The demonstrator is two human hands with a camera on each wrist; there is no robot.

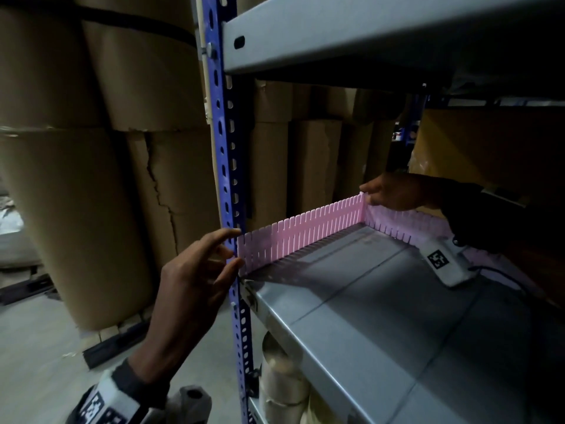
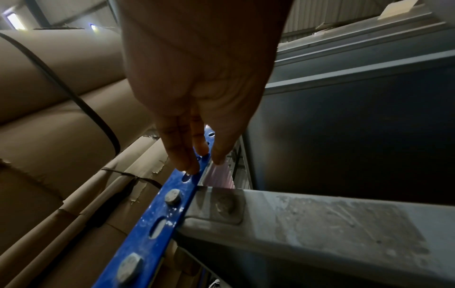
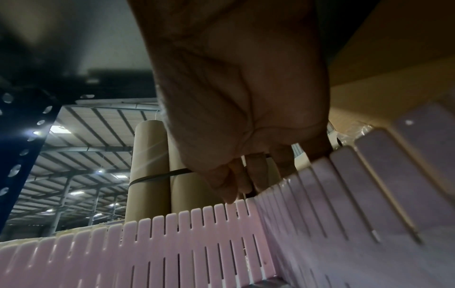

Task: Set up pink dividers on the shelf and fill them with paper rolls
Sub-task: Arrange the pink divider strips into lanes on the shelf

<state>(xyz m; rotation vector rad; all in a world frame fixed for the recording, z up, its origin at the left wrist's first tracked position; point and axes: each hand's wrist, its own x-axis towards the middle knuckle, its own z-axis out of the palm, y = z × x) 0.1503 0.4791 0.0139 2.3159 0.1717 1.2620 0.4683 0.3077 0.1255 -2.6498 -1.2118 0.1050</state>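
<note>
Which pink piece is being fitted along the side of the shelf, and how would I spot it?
Find the blue slotted upright of the rack, then the grey shelf bolted to it. The side divider is the pink comb-like strip standing on edge from that upright to the back corner, with the left hand at its near end. Unlike the back divider, it runs front to back.

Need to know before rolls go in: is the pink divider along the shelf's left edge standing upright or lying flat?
Upright. The pink divider stands on edge on the shelf, slots up, left hand and right hand at its ends.
</note>
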